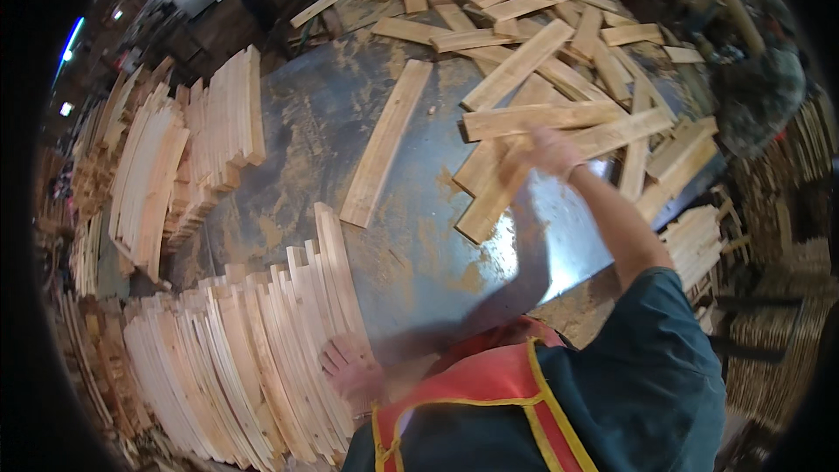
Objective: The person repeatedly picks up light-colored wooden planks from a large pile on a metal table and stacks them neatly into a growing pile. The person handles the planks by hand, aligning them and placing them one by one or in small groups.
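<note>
My left hand (352, 373) lies with its fingers apart against the last board of a long row of wooden boards (253, 332) standing on edge at the lower left. My right arm stretches forward over the metal table (411, 271). My right hand (555, 156) is at the near edge of a wooden board (542, 119) in the loose pile; its fingers are blurred, so whether they grip it I cannot make out. Beneath that hand, another board (494, 201) slants toward me. A single board (386, 144) lies apart from the pile, left of centre.
Many loose boards (516, 9) cover the far and right side of the table. More stacked boards (210, 122) stand at the left edge. Sawdust (315, 122) is scattered on the metal. Another person (759, 79) is at the right, near further wood stacks (778, 350).
</note>
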The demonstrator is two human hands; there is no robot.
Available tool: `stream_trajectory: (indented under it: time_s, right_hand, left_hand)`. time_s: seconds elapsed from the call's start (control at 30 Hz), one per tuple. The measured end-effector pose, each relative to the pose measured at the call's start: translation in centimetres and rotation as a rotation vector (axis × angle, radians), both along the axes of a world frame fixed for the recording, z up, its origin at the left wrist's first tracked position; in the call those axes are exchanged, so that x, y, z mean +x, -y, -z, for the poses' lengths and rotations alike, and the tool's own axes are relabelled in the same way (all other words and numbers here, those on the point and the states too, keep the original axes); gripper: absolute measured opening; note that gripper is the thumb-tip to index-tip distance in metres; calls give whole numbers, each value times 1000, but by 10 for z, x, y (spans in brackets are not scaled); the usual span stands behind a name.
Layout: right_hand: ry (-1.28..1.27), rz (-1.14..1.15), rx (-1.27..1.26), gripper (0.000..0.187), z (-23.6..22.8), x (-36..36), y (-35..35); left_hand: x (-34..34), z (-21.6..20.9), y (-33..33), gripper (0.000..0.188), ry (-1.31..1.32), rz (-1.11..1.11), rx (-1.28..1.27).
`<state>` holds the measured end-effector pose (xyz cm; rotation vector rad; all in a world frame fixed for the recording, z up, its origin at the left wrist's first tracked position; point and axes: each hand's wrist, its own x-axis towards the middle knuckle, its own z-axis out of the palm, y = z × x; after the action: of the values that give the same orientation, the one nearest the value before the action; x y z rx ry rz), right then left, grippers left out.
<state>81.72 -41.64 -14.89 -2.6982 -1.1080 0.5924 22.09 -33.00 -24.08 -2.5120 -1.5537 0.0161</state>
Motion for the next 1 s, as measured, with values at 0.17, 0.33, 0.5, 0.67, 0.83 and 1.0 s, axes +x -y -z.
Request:
stream_trajectory:
  time_s: [0.17,0.33,0.5,0.67,0.83,1.0]
  right_hand:
    - [412,-142,-196,100,73,166,50]
    - [244,-191,-306,94,66,196,41]
    - [196,-305,41,84,9,173,18]
    - [155,-127,180,81,-12,136,-14]
    - [385,-279,-98,81,3,113,-22]
    - [315,-465,-93,77,4,50,10]
  left_hand:
    - [124,-76,-55,74,-181,70,-103]
    - [271,-26,-148,83,233,321,-164]
    - [349,-18,-190,87,104,-75,-472]
    - [315,-37,-144,71,1133,-262,-1235]
    - [224,-57,-81,61,1666,-428,-1426]
    - [135,-43,-52,62,1730,-379,-1327]
